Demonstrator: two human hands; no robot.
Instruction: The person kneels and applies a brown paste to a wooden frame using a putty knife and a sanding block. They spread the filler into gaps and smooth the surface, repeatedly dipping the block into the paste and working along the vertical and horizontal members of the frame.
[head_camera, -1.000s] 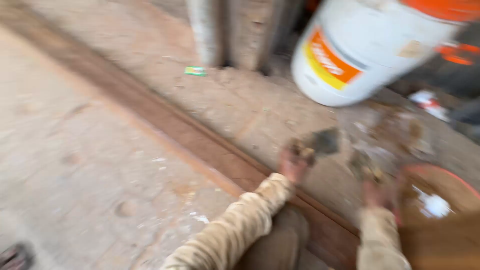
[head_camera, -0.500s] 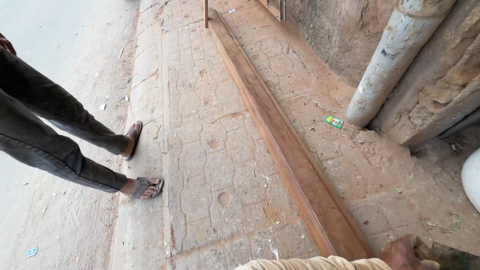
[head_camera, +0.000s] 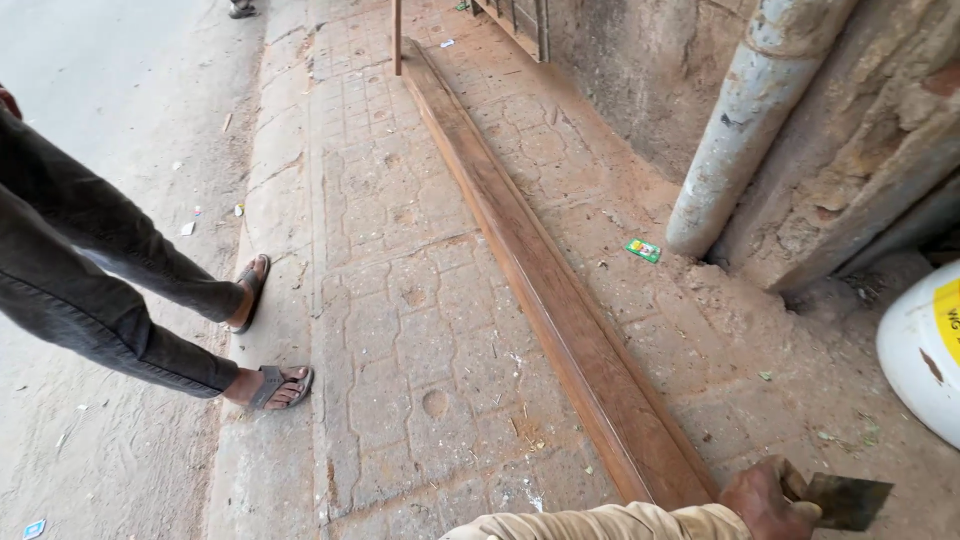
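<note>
sleeve (head_camera: 600, 523): long, beige-tan, runs along the bottom edge | fabric: light woven cloth, creased and dusty, smudged with brownish grime | cuff: ends snug at the wrist | hand (head_camera: 765, 500): bare, no glove, no ring or watch showing | other hand: out of view

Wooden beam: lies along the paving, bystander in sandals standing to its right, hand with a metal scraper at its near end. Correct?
Not quite. The head view shows the bystander in sandals standing to the left of the wooden beam, not its right. The rest holds: the beam lies along the paving, and a hand holds a metal scraper at its near end.
</note>
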